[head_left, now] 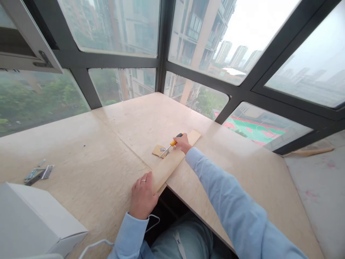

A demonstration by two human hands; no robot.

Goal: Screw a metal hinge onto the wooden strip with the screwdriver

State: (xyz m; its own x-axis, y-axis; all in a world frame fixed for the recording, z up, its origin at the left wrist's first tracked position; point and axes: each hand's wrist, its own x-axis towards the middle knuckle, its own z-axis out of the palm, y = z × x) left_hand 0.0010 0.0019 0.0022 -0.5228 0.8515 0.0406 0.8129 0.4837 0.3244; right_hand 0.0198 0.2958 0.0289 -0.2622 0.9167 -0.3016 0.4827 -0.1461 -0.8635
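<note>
A long, narrow wooden board point(172, 165) lies at a slant on the tabletop, its near end at the table's inner edge. My left hand point(142, 196), with a ring on one finger, is closed about that near end. Toward the far end, my right hand point(183, 142) grips a screwdriver point(173, 143) with a yellow and black handle. Its shaft slopes down to the left, over a small brown piece point(156, 150) beside the board. Small metal parts point(163, 149) lie on that piece; whether the tip touches them I cannot tell.
More metal hardware, a hinge-like plate point(47, 172) and several screws point(31, 174), lies at the left. A white box point(40, 219) stands at the near left, with a white cable point(94, 244) beside it. Windows border the far side of the table point(242, 187).
</note>
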